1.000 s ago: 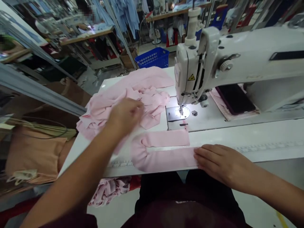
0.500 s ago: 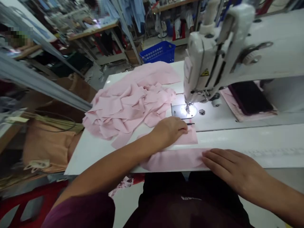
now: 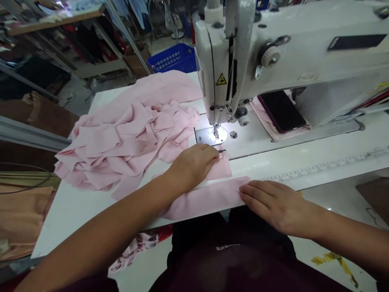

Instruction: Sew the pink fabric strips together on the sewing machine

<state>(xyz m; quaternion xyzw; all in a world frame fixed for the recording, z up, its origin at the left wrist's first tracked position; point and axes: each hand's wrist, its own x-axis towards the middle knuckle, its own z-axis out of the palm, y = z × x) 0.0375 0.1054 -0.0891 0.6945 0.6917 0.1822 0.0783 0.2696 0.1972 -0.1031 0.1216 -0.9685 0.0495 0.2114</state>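
My left hand (image 3: pixel 194 164) is closed over a piece of pink fabric (image 3: pixel 223 167) in front of the needle plate. A thin dark pointed tool (image 3: pixel 222 151) sticks out past its fingertips; its kind is not clear. Nearer the table's front edge lies a folded pink strip (image 3: pixel 209 196). Fingers outstretched and close together, my right hand (image 3: pixel 273 202) rests on the strip's right end, its thumb hidden. The presser foot (image 3: pixel 216 132) of the sewing machine (image 3: pixel 231 69) stands just beyond my left hand, under a bright lamp.
A heap of pink cut pieces (image 3: pixel 130 138) covers the table's left side. Under the machine arm a phone (image 3: pixel 282 110) lies on folded pink fabric. A measuring scale (image 3: pixel 322 166) runs along the table's right front. Behind stands a blue basket (image 3: pixel 173 59).
The view has swung to the right, so the machine and table appear farther left. Both hands keep nearly the same places on the fabric.
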